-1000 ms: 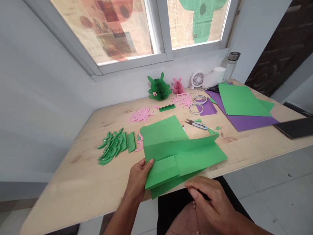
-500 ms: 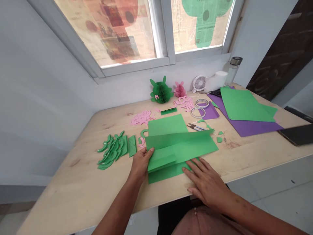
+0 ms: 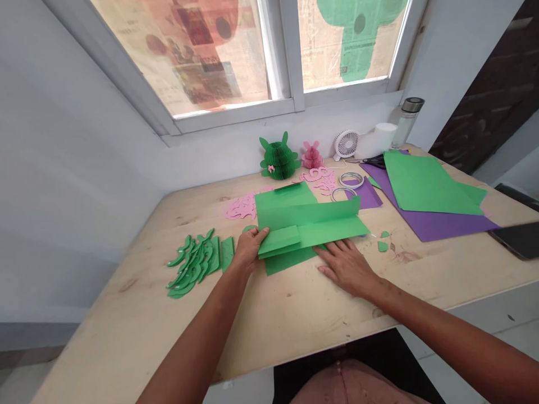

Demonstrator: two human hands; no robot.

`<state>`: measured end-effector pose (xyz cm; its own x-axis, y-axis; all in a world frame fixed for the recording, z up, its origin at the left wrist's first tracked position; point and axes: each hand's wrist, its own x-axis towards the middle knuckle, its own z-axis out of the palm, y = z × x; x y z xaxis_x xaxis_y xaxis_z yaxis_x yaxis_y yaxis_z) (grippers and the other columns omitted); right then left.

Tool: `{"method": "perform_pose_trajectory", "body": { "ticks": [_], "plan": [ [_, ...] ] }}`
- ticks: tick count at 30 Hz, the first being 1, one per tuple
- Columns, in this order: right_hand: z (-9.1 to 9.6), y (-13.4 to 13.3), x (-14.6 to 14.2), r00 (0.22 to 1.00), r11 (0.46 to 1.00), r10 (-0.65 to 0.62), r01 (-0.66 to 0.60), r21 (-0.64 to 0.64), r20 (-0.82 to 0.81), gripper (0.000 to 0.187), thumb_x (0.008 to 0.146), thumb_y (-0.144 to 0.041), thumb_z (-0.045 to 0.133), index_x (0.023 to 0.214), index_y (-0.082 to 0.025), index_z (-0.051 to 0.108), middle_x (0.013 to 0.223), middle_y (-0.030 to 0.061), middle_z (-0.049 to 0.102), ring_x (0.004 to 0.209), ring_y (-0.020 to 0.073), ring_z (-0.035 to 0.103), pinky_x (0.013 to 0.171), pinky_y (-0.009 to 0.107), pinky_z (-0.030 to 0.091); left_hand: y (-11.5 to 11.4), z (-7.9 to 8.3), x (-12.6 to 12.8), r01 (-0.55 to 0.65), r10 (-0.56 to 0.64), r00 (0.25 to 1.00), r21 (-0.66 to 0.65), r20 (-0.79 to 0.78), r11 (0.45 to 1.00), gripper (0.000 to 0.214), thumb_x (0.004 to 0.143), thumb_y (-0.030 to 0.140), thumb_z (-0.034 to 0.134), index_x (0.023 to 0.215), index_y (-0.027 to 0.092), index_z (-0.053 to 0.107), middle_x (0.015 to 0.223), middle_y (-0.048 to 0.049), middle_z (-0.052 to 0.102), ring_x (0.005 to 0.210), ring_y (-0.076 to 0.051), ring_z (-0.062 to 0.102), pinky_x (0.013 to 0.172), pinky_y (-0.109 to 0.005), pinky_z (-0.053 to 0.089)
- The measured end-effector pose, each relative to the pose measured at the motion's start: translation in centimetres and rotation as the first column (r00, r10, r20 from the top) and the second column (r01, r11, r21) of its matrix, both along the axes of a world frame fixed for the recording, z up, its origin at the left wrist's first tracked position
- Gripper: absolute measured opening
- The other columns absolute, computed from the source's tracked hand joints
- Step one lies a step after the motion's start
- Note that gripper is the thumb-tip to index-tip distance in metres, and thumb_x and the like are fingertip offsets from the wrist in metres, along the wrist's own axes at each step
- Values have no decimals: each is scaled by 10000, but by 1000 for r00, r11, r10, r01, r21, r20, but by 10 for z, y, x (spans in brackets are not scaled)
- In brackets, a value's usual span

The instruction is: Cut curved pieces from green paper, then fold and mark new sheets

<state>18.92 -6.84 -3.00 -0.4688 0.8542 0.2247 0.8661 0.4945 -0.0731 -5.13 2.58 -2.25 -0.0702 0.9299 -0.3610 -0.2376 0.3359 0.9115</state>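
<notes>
A folded sheet of green paper point(image 3: 320, 224) lies partly over other green sheets, with its far flap standing up. My left hand point(image 3: 249, 247) pinches its left end between thumb and fingers. A narrow folded green piece point(image 3: 280, 240) rests on the sheet near that thumb. My right hand point(image 3: 347, 266) lies flat with fingers stretched out, its fingertips at the near edge of the paper. Beneath, a green sheet point(image 3: 290, 264) shows toward me and another green sheet point(image 3: 290, 194) shows beyond the fold. The scissors are hidden behind the raised paper.
Green cut-out shapes point(image 3: 193, 266) are piled at the left, pink cut-outs point(image 3: 241, 206) behind. A green honeycomb paper figure point(image 3: 280, 160) and a pink one point(image 3: 311, 155) stand by the wall. Tape rolls point(image 3: 351, 179), a small fan point(image 3: 346, 145), purple paper point(image 3: 438, 221) and a phone point(image 3: 516, 240) are rightward.
Both hands have pushed the green sheets away from me, toward the window. The papers now cover the scissors and part of the pink cut-outs.
</notes>
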Motion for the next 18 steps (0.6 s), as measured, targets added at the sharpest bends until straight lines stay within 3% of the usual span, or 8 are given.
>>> {"method": "perform_pose_trajectory", "body": {
  "ticks": [3,5,10,13,15,18],
  "plan": [
    [0,2,3,999,999,-24,25,20,-22,415,922,-328,464,1294,-158,535,1229,150,587,1158,307,479,965,495,369,-5,8,-1,-24,24,1000,19,0,1000,282,563,269,803,768,141,657,681,-44,702,671,-191,674,622,-265,534],
    [-1,-11,8,997,999,-2,6,49,-77,400,908,-291,483,1275,-146,551,1270,159,572,1205,308,464,989,508,371,-19,15,-5,-41,41,999,29,2,999,303,572,277,801,805,141,664,726,-52,713,692,-187,676,630,-256,535],
    [5,-85,27,909,983,145,-89,159,-390,330,873,-144,485,1173,-184,614,1103,98,684,1041,229,614,888,404,505,-77,24,-13,-70,71,997,-45,11,997,365,548,300,828,840,147,671,808,-87,728,719,-205,685,633,-264,543],
    [19,-121,32,858,964,247,-169,206,-450,473,801,-72,541,1255,-203,557,1063,87,706,1071,253,612,894,426,504,-112,21,-7,1,6,999,-128,50,992,420,535,315,835,891,159,676,876,-96,734,733,-236,692,598,-299,548],
    [29,-128,27,854,954,281,-199,223,-438,497,795,-57,546,1277,-179,537,1068,99,705,1104,255,594,910,425,491,-126,18,-1,54,-45,997,-172,58,984,410,552,319,827,901,161,681,866,-97,735,740,-249,694,588,-314,546],
    [37,-118,6,900,960,257,-194,204,-353,402,838,-108,539,1233,-176,569,1127,104,682,1140,256,568,926,430,473,-135,13,7,66,-59,997,-171,46,983,395,542,328,829,870,162,687,815,-86,735,729,-255,693,574,-314,536]
  ]
}}
